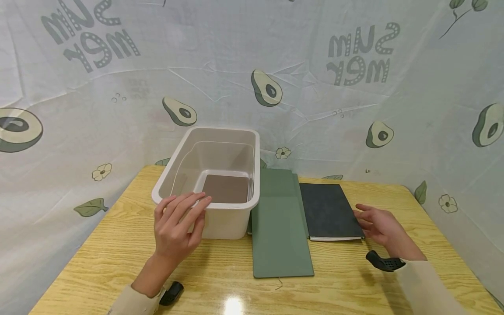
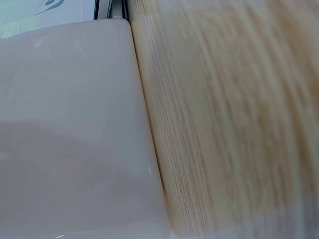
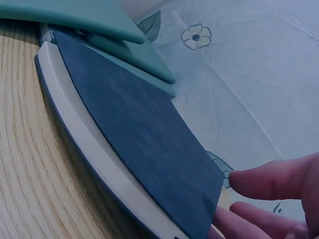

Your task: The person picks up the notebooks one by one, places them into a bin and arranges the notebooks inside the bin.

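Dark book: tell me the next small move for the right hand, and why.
Probably have the right hand pinch the book at its right edge: the fingers are at that edge, but the thumb sits just off it, and the left hand rests on the bin.

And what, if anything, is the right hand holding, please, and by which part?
No grip shows: the right hand is at the right edge of the dark book, thumb not on it.

A pale bin [image 2: 75, 129] is filling the left, a wood-grained table [image 2: 224, 119] is spanning the right, and printed cloth [image 2: 55, 14] is showing upper left beside a dark-edged object [image 2: 117, 10].
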Motion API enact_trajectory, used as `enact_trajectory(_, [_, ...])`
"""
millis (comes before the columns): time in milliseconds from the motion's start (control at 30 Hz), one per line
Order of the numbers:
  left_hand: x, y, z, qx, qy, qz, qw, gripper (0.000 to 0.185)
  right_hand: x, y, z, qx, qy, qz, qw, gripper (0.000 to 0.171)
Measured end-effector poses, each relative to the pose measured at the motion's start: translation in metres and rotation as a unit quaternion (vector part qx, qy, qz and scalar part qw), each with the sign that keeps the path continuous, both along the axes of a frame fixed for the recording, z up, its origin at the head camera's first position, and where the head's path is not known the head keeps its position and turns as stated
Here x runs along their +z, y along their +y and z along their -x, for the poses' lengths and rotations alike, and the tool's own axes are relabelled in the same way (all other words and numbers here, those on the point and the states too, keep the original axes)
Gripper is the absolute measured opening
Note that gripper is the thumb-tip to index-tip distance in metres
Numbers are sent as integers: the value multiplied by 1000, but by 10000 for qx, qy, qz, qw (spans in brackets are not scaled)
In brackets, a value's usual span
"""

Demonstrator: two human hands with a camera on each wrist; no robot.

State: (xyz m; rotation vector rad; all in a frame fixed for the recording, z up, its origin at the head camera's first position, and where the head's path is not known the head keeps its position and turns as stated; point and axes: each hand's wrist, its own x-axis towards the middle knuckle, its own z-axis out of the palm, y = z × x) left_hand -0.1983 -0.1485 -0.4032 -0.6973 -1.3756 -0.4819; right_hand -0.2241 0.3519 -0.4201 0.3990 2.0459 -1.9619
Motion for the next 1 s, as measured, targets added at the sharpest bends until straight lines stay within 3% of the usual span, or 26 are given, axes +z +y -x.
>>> enact_trajectory(233, [-1,-1,0,30,-24,2,10000,23,-1,0,1,407,-79,129,9991,76])
enact_trajectory(833, [-1,-2,-1,38,-33,54,10000,23,-13,12,0,1065,-111,1131,9878,86])
enact_trajectory(1000, [-1,-2,-1,42,-37,55,10000,23,-12,12,0,978,-194,1296,9865,86])
